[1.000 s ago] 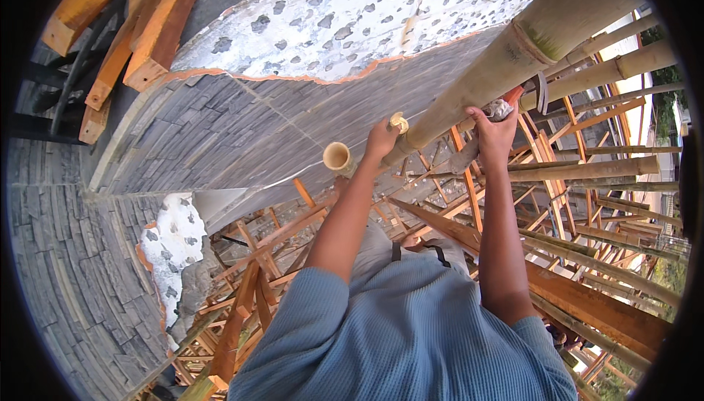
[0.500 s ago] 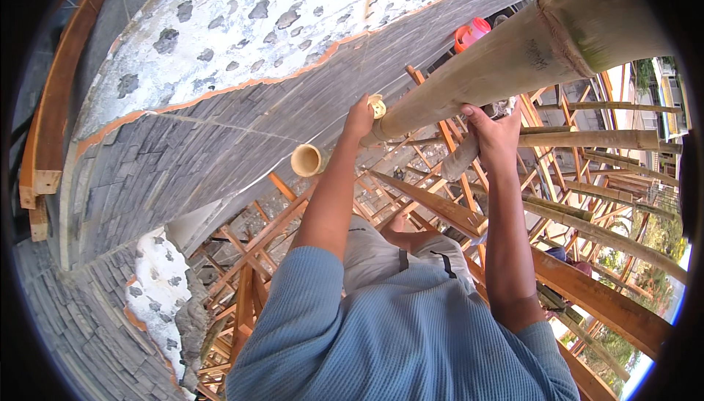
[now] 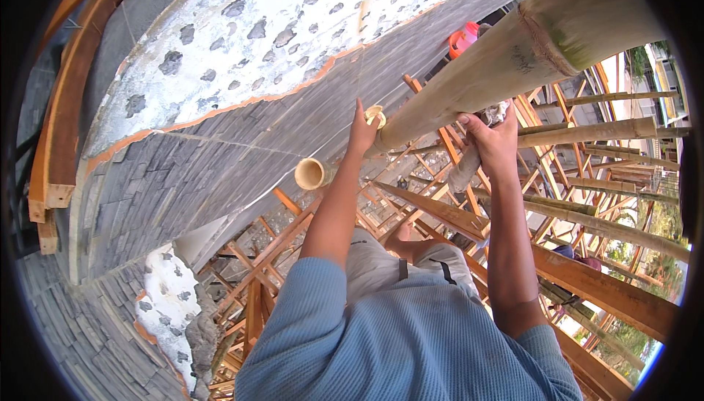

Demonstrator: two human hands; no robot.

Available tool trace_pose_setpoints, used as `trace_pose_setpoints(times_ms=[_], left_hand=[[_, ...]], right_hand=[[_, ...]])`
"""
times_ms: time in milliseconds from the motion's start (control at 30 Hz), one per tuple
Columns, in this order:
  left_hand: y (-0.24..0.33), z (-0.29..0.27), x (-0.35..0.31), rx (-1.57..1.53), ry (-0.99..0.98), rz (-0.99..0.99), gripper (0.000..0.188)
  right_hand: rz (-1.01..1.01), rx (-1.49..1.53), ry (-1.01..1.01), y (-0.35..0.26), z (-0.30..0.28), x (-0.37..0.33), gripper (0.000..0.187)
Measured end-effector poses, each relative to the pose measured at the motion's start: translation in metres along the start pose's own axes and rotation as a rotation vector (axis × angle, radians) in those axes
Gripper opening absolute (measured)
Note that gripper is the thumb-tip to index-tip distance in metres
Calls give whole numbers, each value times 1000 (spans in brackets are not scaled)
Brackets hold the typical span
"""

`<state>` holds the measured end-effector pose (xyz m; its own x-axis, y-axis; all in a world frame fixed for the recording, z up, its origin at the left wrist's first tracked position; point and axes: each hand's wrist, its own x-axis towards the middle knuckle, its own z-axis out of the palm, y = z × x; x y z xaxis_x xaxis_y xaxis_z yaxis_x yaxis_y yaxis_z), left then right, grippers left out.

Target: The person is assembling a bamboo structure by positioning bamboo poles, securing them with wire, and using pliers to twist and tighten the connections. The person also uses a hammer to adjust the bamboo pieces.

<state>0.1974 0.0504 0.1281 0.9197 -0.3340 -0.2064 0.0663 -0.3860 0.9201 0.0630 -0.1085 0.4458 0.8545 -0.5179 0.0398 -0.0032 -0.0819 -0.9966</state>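
Note:
A thick bamboo pole (image 3: 506, 60) slants from the upper right down to the middle of the view. Close to its lower end, my left hand (image 3: 362, 131) is closed on a small pale-yellow round piece (image 3: 375, 115) whose kind I cannot make out. My right hand (image 3: 493, 141) is under the pole, thumb up along its underside. It grips a dirty grey-white cloth-like bundle (image 3: 463, 171), which hangs below the palm and shows again above the fingers. Beside my left forearm is the open cut end of another bamboo pole (image 3: 309, 174).
A grey stone-clad wall (image 3: 220, 159) with a spotted white plaster band (image 3: 257, 27) runs along the left. Timber and bamboo scaffolding (image 3: 601, 250) spreads below and right. A red-orange bucket (image 3: 460, 41) stands beyond the pole. Timber beams (image 3: 62, 137) curve at far left.
The view has shifted slightly, so the wall and scaffolding sit a little differently. Both hands keep their holds, with the right thumb still at the pole's underside.

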Motion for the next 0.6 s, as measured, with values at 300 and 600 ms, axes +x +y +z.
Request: trace_pose_setpoints(times_ms=[300, 600], left_hand=[[-5, 19, -2, -327, 127, -160, 75], [-1, 47, 36, -158, 448, -8, 63]], right_hand=[[48, 227, 73, 9, -8, 18, 38], [284, 337, -89, 26, -33, 41, 17]])
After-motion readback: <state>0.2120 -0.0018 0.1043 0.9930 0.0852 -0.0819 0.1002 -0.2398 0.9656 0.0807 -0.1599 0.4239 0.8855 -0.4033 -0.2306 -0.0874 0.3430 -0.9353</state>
